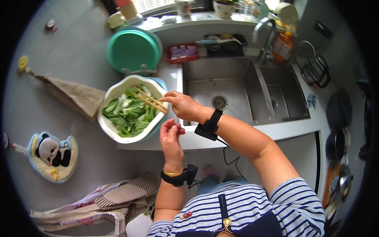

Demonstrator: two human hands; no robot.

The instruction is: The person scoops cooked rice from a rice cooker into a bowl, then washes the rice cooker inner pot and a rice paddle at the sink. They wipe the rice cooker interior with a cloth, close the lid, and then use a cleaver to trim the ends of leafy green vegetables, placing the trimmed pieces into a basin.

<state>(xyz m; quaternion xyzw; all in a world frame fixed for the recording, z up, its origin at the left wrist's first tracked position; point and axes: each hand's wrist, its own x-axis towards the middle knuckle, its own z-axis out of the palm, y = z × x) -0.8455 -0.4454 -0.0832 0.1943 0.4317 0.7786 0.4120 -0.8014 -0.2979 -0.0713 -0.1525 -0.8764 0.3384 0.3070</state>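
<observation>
A cream plastic basket (103,124) full of leafy greens (130,111) stands at the left end of the counter, over a light blue basin. A pair of wooden chopsticks (149,100) lies across the greens, their near ends on the basket's right rim. Just right of those ends is my right hand (185,106), fingers loosely bent; whether it touches them I cannot tell. My left hand (172,137) is palm up below it, fingers curled, beside the basket, with nothing visible in it. Both wrists wear black straps with small devices.
To the right lies a steel double-bowl sink (219,86) with a faucet (263,41). Green basins (133,50) stand behind the basket. A red tray (182,53) and an orange soap bottle (282,44) are behind the sink. A brown cloth (71,94) hangs on the left wall.
</observation>
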